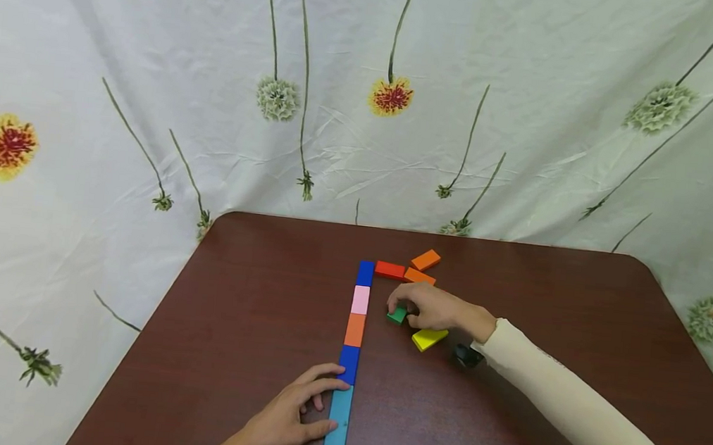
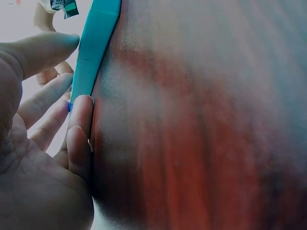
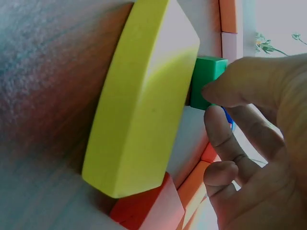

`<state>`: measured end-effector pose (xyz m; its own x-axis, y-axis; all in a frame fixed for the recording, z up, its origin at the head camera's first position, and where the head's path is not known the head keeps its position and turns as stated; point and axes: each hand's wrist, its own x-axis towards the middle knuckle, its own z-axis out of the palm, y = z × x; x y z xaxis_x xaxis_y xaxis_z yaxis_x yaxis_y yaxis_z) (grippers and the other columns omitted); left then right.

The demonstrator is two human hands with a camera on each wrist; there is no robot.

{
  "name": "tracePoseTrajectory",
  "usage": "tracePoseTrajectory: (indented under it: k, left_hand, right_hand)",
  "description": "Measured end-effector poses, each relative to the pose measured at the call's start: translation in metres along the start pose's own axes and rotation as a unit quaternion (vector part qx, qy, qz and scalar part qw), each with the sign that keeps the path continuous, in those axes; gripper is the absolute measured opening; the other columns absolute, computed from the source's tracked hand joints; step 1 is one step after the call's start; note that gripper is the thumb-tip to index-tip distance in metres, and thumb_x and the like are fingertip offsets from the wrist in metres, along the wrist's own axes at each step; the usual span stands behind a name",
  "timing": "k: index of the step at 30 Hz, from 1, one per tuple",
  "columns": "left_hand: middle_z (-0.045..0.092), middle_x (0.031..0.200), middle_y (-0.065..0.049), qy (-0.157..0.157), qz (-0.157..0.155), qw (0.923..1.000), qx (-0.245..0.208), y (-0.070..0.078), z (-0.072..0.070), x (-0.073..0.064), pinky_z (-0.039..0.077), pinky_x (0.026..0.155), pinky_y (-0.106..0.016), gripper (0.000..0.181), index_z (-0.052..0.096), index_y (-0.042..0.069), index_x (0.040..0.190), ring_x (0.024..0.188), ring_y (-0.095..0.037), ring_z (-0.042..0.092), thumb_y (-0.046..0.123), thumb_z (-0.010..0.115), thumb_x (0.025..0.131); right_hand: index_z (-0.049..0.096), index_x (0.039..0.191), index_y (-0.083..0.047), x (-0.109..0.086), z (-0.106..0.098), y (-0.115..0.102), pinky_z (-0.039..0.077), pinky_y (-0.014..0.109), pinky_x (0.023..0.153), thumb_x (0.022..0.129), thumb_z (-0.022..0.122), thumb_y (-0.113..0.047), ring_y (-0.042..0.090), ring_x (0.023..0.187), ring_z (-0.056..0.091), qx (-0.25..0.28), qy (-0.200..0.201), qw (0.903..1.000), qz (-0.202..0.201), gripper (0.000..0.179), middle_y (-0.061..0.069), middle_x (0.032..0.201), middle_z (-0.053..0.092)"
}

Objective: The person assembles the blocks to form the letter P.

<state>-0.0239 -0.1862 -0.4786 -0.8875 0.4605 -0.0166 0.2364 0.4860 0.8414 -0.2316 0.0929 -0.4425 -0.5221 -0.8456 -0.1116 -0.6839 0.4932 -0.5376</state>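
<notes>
A straight row of flat blocks runs up the table in the head view: a light blue block (image 1: pixel 338 429), a blue block (image 1: pixel 349 365), an orange block (image 1: pixel 355 330), a pink block (image 1: pixel 360 299) and another blue block (image 1: pixel 365 273). Against the row's left side, my left hand (image 1: pixel 282 417) touches the light blue and nearer blue blocks with fairly straight fingers and thumb. To the right of the row, my right hand (image 1: pixel 428 306) pinches a small green block (image 3: pixel 206 81) between thumb and fingers. A yellow block (image 3: pixel 134 105) lies just beside that hand.
A red block (image 1: pixel 390 270) extends right from the row's far end, followed by an orange block (image 1: pixel 422 277). Another orange block (image 1: pixel 426 260) lies behind. In the right wrist view, a reddish block (image 3: pixel 152 206) shows past the yellow one. A flowered cloth (image 1: pixel 338 143) hangs behind the table.
</notes>
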Motion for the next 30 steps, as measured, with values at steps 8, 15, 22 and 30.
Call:
tracePoseTrajectory:
  k: [8, 15, 22, 30]
  left_hand:
    - [0.044, 0.151, -0.003, -0.001, 0.005, 1.0000, 0.002, 0.001, 0.000, 0.000, 0.043, 0.069, -0.020, 0.046, 0.060, 0.023, 0.136, 0.087, -0.008, 0.048, 0.026, 0.074, 0.092]
    - [0.044, 0.151, -0.005, -0.002, 0.011, 0.9999, -0.004, 0.000, 0.000, 0.001, 0.042, 0.068, -0.019, 0.046, 0.060, 0.023, 0.136, 0.087, -0.009, 0.048, 0.026, 0.073, 0.092]
    - [0.044, 0.150, -0.006, -0.002, 0.016, 0.9999, -0.005, -0.001, -0.001, 0.001, 0.042, 0.068, -0.019, 0.046, 0.059, 0.023, 0.136, 0.087, -0.009, 0.048, 0.026, 0.073, 0.092]
    - [0.044, 0.151, -0.005, -0.005, 0.011, 0.9999, -0.011, 0.000, -0.001, 0.001, 0.042, 0.068, -0.019, 0.046, 0.059, 0.023, 0.136, 0.087, -0.010, 0.048, 0.026, 0.073, 0.092]
  right_hand:
    - [0.067, 0.108, -0.013, -0.001, 0.003, 0.001, 0.045, 0.024, 0.068, 0.090, 0.070, -0.003, 0.008, 0.070, 0.049, 0.002, 0.014, 0.9998, 0.015, 0.021, 0.002, 0.104, 0.062]
    - [0.067, 0.105, -0.015, 0.003, 0.007, -0.001, 0.042, 0.024, 0.064, 0.089, 0.075, -0.017, 0.006, 0.062, 0.046, -0.021, 0.039, 0.9989, 0.013, 0.018, 0.001, 0.095, 0.062]
    - [0.068, 0.102, -0.015, 0.008, 0.013, -0.007, 0.044, 0.026, 0.072, 0.087, 0.077, -0.020, 0.009, 0.073, 0.047, -0.037, 0.067, 0.9970, 0.008, 0.017, -0.002, 0.098, 0.065]
    - [0.068, 0.101, -0.016, 0.016, 0.017, -0.014, 0.047, 0.027, 0.077, 0.088, 0.077, -0.023, 0.011, 0.081, 0.052, -0.042, 0.069, 0.9966, 0.019, 0.018, -0.002, 0.099, 0.065]
